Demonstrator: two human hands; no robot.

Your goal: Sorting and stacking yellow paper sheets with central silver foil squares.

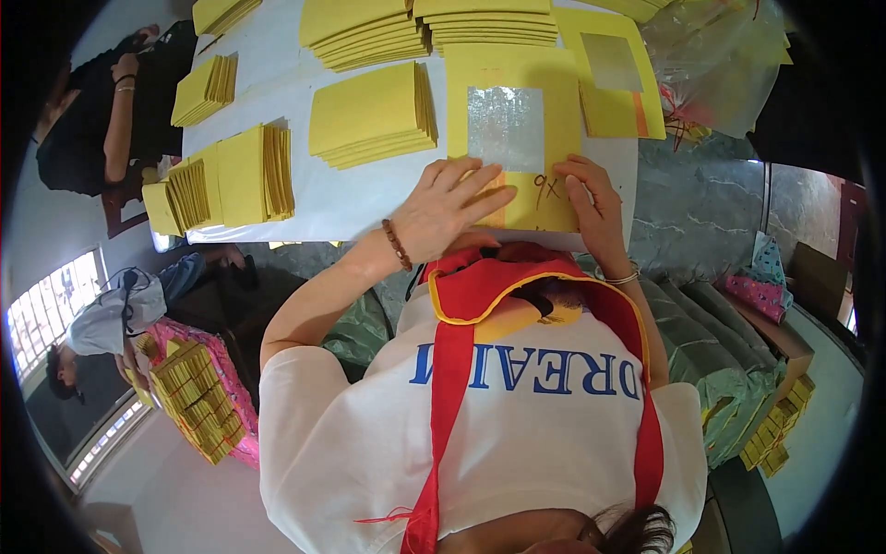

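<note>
A yellow sheet of joss paper (554,102) with a silver foil patch (506,127) and red marks lies in front of me at the near edge of the table. My left hand (452,205) rests on its lower left part, palm down and fingers spread. At the sheet's right edge, my right hand (598,205) has its fingers bent, with thumb and index finger at the paper. Another yellow sheet with a foil patch (614,63) lies just beyond, to the right. To the left of my sheet is a fanned stack of folded yellow paper (374,113).
More folded yellow stacks (254,175) line the white tabletop (300,198) at left and back. A clear plastic bag (715,65) sits at the back right. Green wrapped bundles (715,346) stand at my right. Two other people (101,111) are at the left, near piled yellow bundles (198,397).
</note>
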